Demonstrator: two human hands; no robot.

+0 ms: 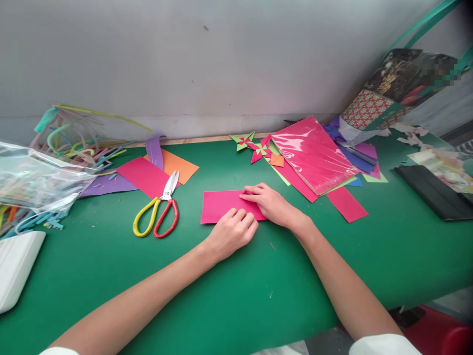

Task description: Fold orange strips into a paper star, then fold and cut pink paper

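A folded-looking rectangle of pink paper (pixel 221 204) lies flat on the green tabletop in front of me. My left hand (pixel 233 231) is at its lower edge, the fingers curled down onto the paper and their tips partly hidden. My right hand (pixel 271 203) reaches over the paper's right end, which it covers. Its fingers stretch leftward and rest on the paper's upper part. To the left lie scissors (pixel 168 193) with one yellow and one red handle, their blades slightly apart.
Pink (pixel 142 173) and orange sheets (pixel 181 166) lie behind the scissors. Clear bags (pixel 40 167) of coloured strips fill the left. Folded paper stars (pixel 244 142) sit near the wall, beside a wrapped pink paper pack (pixel 314 155). A black case (pixel 428 190) lies far right.
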